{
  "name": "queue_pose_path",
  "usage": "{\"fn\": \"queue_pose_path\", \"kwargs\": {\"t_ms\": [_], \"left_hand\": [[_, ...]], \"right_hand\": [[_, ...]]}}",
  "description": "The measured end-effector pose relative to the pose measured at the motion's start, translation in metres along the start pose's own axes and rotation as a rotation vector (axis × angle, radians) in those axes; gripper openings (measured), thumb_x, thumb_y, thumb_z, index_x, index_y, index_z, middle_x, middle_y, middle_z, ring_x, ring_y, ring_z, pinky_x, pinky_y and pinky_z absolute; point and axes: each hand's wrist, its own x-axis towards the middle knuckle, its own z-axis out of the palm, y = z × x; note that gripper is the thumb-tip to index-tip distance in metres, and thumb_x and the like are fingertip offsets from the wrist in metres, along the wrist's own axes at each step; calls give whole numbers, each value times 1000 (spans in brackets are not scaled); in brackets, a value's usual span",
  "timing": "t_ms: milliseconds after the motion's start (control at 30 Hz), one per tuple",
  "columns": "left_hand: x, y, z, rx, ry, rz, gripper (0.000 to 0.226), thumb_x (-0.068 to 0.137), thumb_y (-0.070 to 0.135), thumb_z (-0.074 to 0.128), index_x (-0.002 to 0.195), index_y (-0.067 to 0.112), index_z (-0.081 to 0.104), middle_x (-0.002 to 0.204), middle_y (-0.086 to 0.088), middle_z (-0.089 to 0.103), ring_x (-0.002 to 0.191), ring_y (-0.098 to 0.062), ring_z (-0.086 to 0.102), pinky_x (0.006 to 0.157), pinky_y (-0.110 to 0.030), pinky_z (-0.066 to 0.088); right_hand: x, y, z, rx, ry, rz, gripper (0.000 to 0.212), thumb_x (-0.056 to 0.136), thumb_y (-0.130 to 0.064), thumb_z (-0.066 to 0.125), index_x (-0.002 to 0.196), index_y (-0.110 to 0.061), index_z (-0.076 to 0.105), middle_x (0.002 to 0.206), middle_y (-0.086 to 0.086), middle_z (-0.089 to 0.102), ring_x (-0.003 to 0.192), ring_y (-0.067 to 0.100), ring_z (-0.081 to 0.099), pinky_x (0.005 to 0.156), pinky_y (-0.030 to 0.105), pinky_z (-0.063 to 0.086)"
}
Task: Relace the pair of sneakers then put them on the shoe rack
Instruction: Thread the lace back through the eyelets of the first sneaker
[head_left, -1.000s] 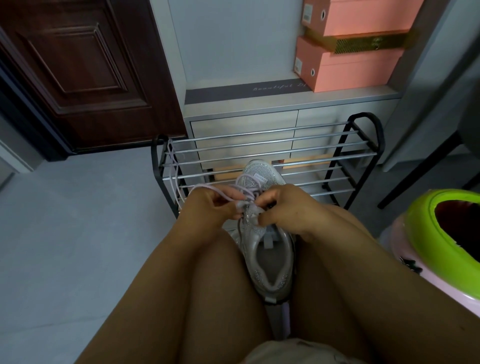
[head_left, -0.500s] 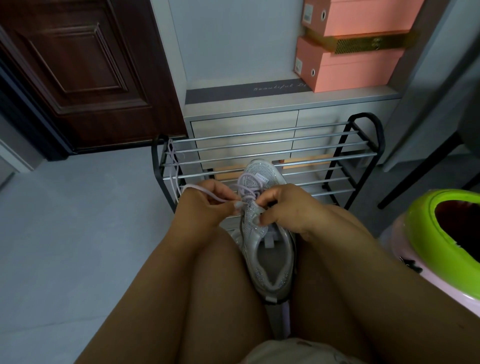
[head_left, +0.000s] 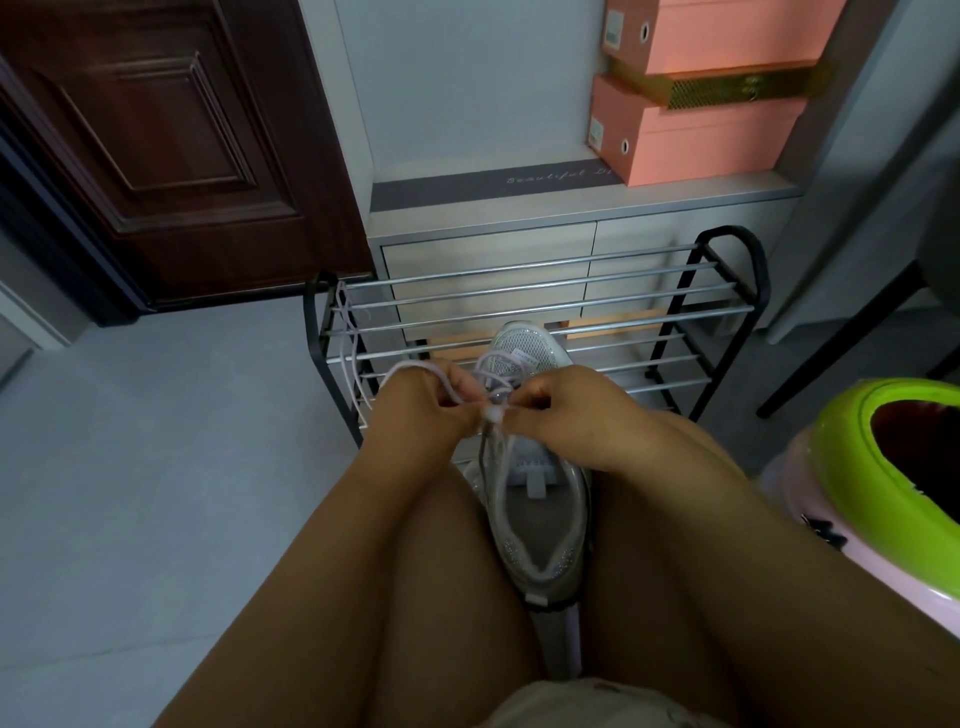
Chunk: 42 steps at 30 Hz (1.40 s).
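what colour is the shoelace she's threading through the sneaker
Pale lilac-pink shoelace, seen best in the head view, pinched by the left hand over the silver-grey mesh sneaker.

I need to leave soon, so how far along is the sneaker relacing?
Done: lace already crosses the lower eyelets of the sneaker held between the knees.
In hand: the left hand and right hand pinch the pale lace near the upper eyelets.
Left: finishing it. A second lace hangs on the shoe rack, whose bars hold no shoes; the other sneaker isn't visible.

Single head-worn wide-angle view, looking forward and steeply down — close over the person's knees, shoe rack (head_left: 530, 291) just beyond.
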Motion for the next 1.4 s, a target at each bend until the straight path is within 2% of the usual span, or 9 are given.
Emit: {"fn": "queue_pose_path", "kwargs": {"t_ms": [167,333,500,633,800,933,1067,1200,1400], "left_hand": [[5,-7,9,-55,-10,-11,13,82,2,69,77,9,60,65,-5,63,53,-12,60,56,-25,55],[4,-8,13,190,-22,64,19,87,21,65,71,17,56,59,1,59,44,-6,51,49,-21,45],[4,-4,16,295,-1,137,28,92,29,57,76,6,55,66,-13,58,60,-25,55,65,-42,48],[0,0,15,262,-67,106,36,95,38,49,83,6,60,78,-22,62,71,-32,60,73,-48,51],[-7,5,3,1,-268,61,19,82,24,73,87,6,70,85,-19,67,79,-26,64,74,-33,53],[-7,-2,2,-38,-208,15,11,88,5,62,96,7,70,85,0,68,74,3,63,68,-8,48],[-8,-5,1,-46,-185,43,18,89,2,59,105,-1,69,96,-6,70,82,-1,63,74,-8,48],[-9,-5,3,-103,-148,26,21,87,-6,59,105,3,66,101,-4,68,87,0,62,73,-6,49],[-5,-11,0,-195,-89,-63,28,82,-12,57,96,11,64,105,-5,69,93,-17,65,77,-22,53]], "right_hand": [[3,5,-9,156,-38,58,25,92,-30,57,69,-24,64,57,-4,55,39,-1,45,44,14,35],[4,8,-9,94,-89,3,19,89,-19,61,104,-22,72,80,-7,66,69,3,57,58,6,41],[7,10,-12,187,-85,15,20,81,-8,64,80,-25,73,93,14,72,91,33,65,81,38,54],[8,12,-13,221,-99,21,20,76,-5,66,85,-21,75,94,10,72,96,29,64,89,38,51],[8,15,-16,279,-142,17,25,73,0,68,93,-14,74,94,2,72,96,16,65,91,30,49],[9,17,-14,274,-111,26,20,74,-5,73,92,-14,76,93,1,73,92,12,65,87,25,50],[10,13,0,55,25,-41,7,76,-26,76,74,-21,72,73,-3,68,67,8,59,66,24,47],[13,12,2,-117,60,-68,11,85,-23,64,76,-20,70,79,7,69,72,17,60,64,25,42],[7,18,-36,772,118,-87,13,91,-7,54,81,-2,59,84,15,62,82,21,58,81,31,47]]}}
